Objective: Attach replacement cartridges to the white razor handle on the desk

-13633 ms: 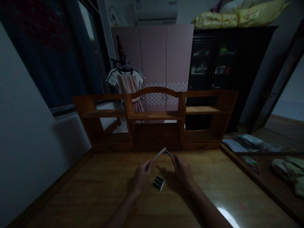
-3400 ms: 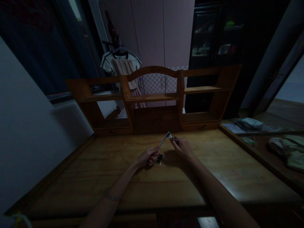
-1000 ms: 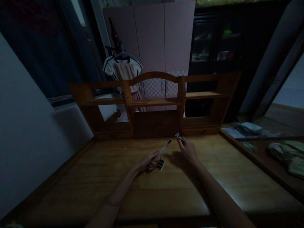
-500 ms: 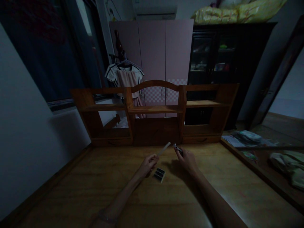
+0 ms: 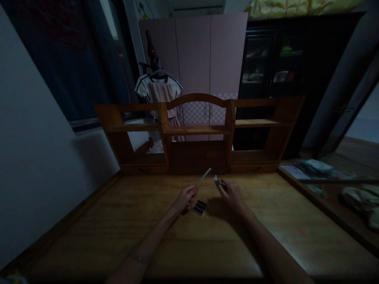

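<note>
White stick (image 5: 205, 175) juts past left hand (image 5: 186, 198), fingers closed on it; probably light, stiff: grip lower end. Tool (image 5: 218, 181), likely slippery metal, pokes beyond right hand (image 5: 232, 194), fingers curled round it. Dark tray (image 5: 200, 208) near left fingers.

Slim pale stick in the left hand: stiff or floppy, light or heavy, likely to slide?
The slim pale stick is probably stiff: it juts straight out of the left hand without sagging. It looks light, being so thin. Set down on the tabletop, it might slide easily, as the sheen suggests a smooth surface.
</note>
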### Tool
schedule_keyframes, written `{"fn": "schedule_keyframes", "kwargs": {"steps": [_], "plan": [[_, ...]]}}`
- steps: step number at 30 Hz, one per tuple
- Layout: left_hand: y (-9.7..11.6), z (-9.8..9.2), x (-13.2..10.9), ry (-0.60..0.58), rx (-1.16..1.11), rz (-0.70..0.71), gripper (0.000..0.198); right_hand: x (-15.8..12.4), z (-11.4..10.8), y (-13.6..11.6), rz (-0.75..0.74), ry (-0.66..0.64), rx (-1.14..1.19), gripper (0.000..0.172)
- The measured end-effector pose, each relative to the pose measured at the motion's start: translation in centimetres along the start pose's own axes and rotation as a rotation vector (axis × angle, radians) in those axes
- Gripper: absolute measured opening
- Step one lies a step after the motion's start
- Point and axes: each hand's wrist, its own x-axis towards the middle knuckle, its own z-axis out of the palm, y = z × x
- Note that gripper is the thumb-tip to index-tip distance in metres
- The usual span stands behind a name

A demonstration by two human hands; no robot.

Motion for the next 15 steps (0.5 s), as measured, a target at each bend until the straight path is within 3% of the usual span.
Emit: {"fn": "schedule_keyframes", "kwargs": {"steps": [4,10,15], "plan": [[-0.22,0.48,-0.18,-0.061,-0.014,0.059,0.043,-0.01,-0.21,-0.09,0.040,0.008,-0.054,0.037],[-0.48,-0.01,0.17,0.075,0.085,0.031,0.042,0.06,-0.54,0.03,0.046,0.050,-0.033,0.037],[-0.13,0.32,-0.10,0.007,0.076,0.064,0.043,0.08,-0.25,0.31,0.067,0.036,-0.075,0.035]]}}
